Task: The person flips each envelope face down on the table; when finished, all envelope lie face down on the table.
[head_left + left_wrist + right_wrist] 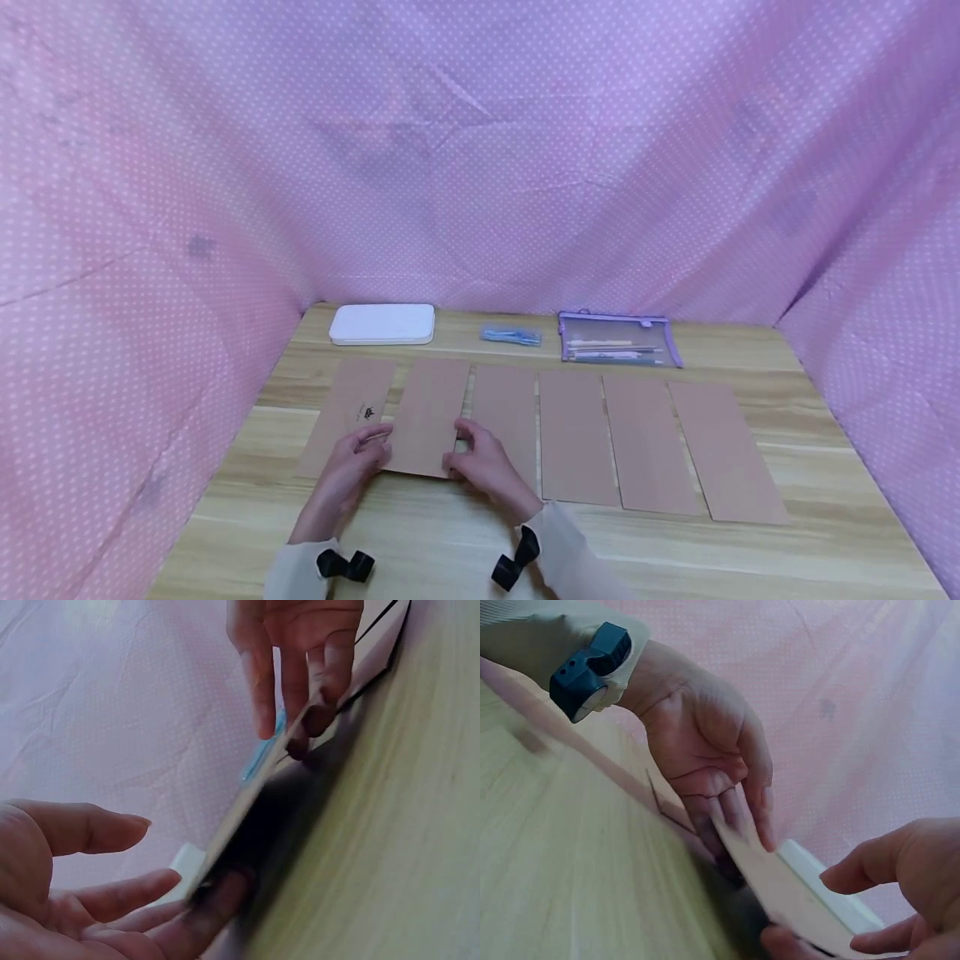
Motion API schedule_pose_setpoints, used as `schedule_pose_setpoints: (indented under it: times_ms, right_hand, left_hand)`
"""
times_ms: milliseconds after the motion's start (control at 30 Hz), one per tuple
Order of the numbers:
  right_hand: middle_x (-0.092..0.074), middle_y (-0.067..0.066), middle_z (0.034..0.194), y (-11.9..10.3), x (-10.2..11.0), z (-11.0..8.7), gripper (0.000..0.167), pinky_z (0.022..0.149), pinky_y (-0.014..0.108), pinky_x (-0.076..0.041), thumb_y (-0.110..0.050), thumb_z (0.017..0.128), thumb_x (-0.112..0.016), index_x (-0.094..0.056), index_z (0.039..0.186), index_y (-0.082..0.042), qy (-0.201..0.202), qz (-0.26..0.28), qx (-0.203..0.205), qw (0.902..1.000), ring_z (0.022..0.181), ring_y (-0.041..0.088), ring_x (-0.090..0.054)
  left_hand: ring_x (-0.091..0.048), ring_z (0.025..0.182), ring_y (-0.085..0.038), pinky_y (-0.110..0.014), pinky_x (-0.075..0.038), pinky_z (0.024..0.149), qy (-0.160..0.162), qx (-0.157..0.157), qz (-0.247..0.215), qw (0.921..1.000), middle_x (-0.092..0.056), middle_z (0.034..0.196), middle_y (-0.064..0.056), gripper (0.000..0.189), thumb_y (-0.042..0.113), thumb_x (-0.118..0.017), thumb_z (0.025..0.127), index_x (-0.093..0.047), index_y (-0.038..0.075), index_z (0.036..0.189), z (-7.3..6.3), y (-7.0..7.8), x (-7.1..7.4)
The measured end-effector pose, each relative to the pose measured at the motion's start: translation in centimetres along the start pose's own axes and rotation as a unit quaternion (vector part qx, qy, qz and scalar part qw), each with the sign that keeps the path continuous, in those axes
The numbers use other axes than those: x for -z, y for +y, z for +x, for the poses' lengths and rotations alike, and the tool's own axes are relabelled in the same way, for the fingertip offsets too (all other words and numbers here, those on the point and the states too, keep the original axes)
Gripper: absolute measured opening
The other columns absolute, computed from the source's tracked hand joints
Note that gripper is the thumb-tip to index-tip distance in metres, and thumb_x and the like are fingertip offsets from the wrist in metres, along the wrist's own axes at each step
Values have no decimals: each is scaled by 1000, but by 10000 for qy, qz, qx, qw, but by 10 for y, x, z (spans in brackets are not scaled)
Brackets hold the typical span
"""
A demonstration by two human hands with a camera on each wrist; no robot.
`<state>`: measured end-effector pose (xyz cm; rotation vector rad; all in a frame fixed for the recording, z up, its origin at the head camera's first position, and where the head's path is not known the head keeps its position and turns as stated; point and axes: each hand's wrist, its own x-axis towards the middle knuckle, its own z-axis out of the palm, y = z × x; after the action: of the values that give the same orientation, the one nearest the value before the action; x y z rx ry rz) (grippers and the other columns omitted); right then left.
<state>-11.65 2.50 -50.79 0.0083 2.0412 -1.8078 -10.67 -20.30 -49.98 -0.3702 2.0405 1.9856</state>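
Observation:
A thin notebook with a plain kraft-brown cover (429, 412) lies between my two hands, its near edge tipped up off the table. My left hand (349, 468) holds its near left corner, with fingers under the edge and the thumb apart above. At the near right corner my right hand (491, 465) grips the edge, fingers partly beneath it. Shadow hides the notebook's underside in both wrist views. Left of it lies another brown notebook (347, 398) bearing a small black crown-like print; my left hand covers part of it.
Several more brown notebooks (577, 437) continue the row to the right. Behind the row are a white case (382, 323), a small clear packet with blue items (511, 335) and a purple-edged mesh zip pouch (618, 340) holding pens. Pink dotted cloth (480, 167) hangs around the wooden table (420, 533).

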Motion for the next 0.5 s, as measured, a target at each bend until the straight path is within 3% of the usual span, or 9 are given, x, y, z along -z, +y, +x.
schedule_pose_setpoints:
  times_ms: [233, 367, 433, 500]
  right_hand:
    - [-47, 22, 150, -10, 8, -9, 80, 67, 26, -54, -10, 87, -69, -28, 156, -6, -438, -24, 116, 9990, 96, 20, -67]
    - [-42, 22, 155, -15, 9, -13, 83, 65, 27, -51, -10, 90, -68, -20, 158, -7, -634, -79, 209, 9977, 97, 27, -67]
    - [-36, 24, 159, -16, 9, -16, 87, 81, 35, -56, -13, 90, -68, -16, 159, -4, -656, -230, 195, 9974, 113, 31, -62]
    - [-28, 27, 162, -18, 9, -18, 92, 99, 46, -52, -16, 90, -69, -10, 160, -2, -660, -331, 143, 9972, 126, 36, -53]
  left_hand:
    - [-62, 96, -5, -19, -55, 82, -81, 53, 360, 9993, -62, 131, -19, 50, 9, -53, 98, -42, -8, 144, -10, 11, 0]
    - [-65, 106, -11, -22, -55, 89, -313, 5, 388, 9988, -56, 139, -29, 52, 12, -52, 100, -38, -8, 146, -15, 15, 0]
    - [-66, 107, -12, -23, -55, 90, -388, -15, 365, 9986, -55, 140, -29, 53, 13, -52, 101, -36, -8, 146, -17, 16, 1]
    - [-66, 107, -12, -23, -55, 90, -408, -17, 322, 9986, -57, 139, -29, 54, 14, -52, 101, -35, -8, 146, -18, 17, 1]
